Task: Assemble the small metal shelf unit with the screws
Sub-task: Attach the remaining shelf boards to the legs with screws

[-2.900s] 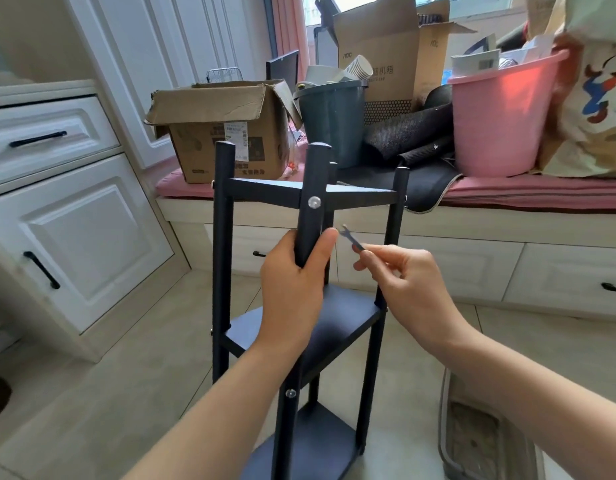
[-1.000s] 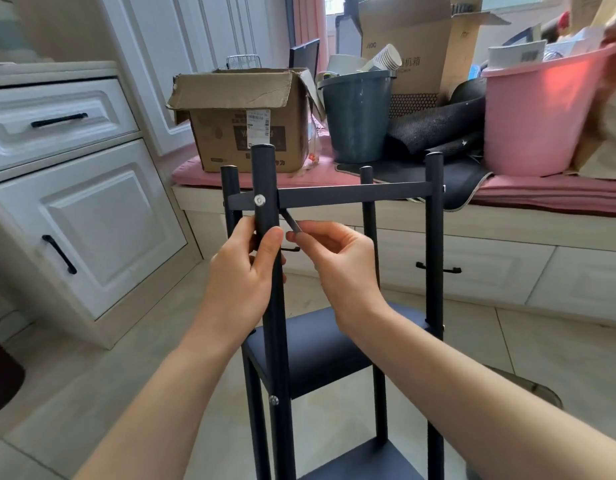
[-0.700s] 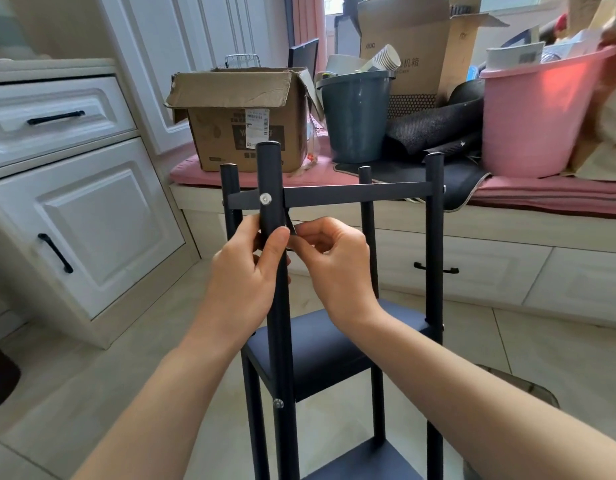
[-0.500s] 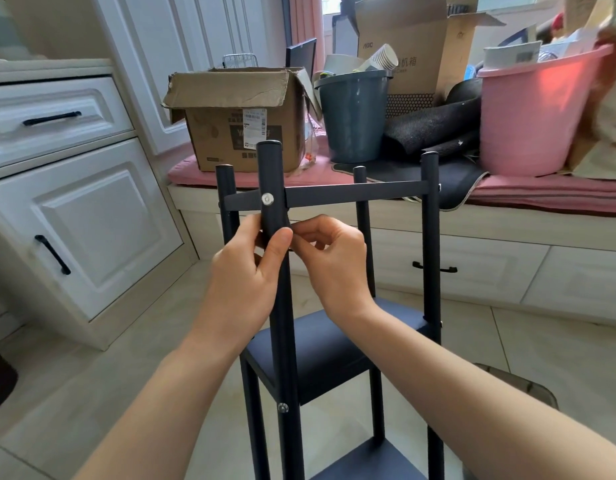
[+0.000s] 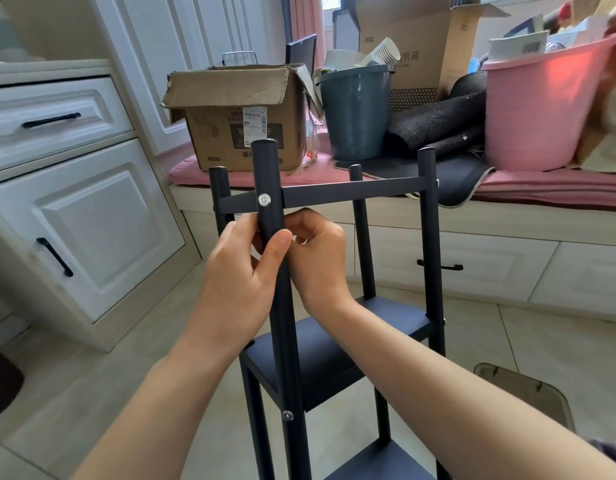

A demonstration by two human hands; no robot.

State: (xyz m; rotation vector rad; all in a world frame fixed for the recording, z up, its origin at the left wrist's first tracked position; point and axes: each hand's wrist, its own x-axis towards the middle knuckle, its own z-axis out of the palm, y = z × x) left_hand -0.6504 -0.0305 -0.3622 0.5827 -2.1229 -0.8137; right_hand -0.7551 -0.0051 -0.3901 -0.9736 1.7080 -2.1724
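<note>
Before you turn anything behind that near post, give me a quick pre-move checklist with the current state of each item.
1. Near post steadied: ok. The left hand grips it just below the top crossbar.
2. Top screw seated in the post: ok, its head looks flush from the front.
3. Lower screw present: ok, visible further down the same post.
4. Tool engaged on the fastener: cannot tell. The right hand is curled behind the post and whatever it pinches is hidden.
5. Middle shelf in place between the posts: ok.
6. Unit standing square on the floor: cannot tell, the feet are out of frame.
</note>
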